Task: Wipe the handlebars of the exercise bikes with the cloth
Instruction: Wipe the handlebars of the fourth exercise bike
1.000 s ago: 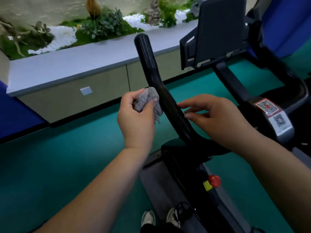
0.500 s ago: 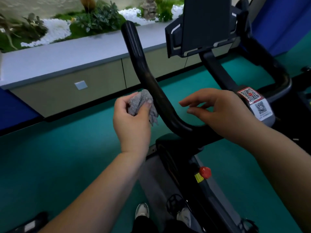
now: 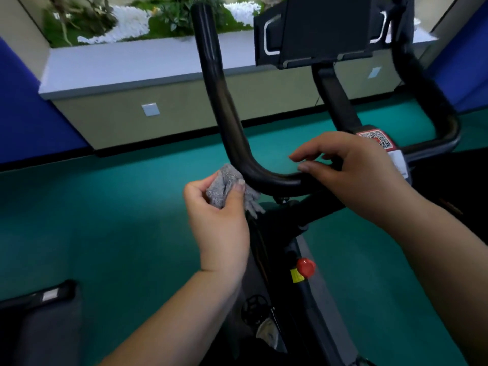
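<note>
A black U-shaped handlebar (image 3: 221, 101) of an exercise bike rises in front of me. My left hand (image 3: 219, 223) is shut on a bunched grey cloth (image 3: 227, 184), which presses against the outer side of the left bar's lower bend. My right hand (image 3: 356, 173) rests with curled fingers on the horizontal middle section of the handlebar. The right bar (image 3: 427, 96) curves up on the far side, partly behind a black tablet holder (image 3: 324, 30).
A red knob (image 3: 305, 267) with a yellow tag sits on the bike frame below. A QR-code sticker (image 3: 380, 140) is on the stem. Another machine's part (image 3: 39, 313) is at lower left. A low ledge with plants (image 3: 126, 64) runs ahead, with green floor (image 3: 105, 220) before it.
My left hand has slid the cloth down the left bar from its middle to the lower bend. My right hand has come to rest on the middle section. The view has turned leftwards.
</note>
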